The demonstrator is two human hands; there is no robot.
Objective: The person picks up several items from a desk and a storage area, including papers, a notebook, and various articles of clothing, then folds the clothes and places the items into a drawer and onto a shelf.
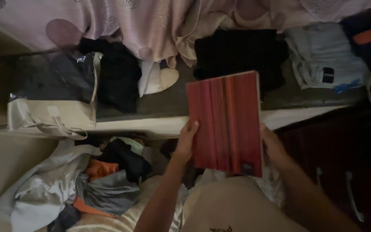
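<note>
A flat red board with darker vertical stripes (226, 122) is held upright in front of me, between both hands. My left hand (186, 141) grips its lower left edge, thumb on the front face. My right hand (272, 145) holds the lower right edge, mostly behind the board. Under the board lies a pale cushion or bundle (232, 206). A folded black garment (239, 53) sits on the surface just behind the board's top edge.
A shiny beige bag (50, 114) holding dark clothes stands at the left. A heap of grey, orange and black clothes (91, 180) fills the lower left. Folded pale blue jeans (325, 58) lie at the upper right. A pink patterned curtain (151, 21) hangs behind. A dark cabinet (344, 163) stands at the right.
</note>
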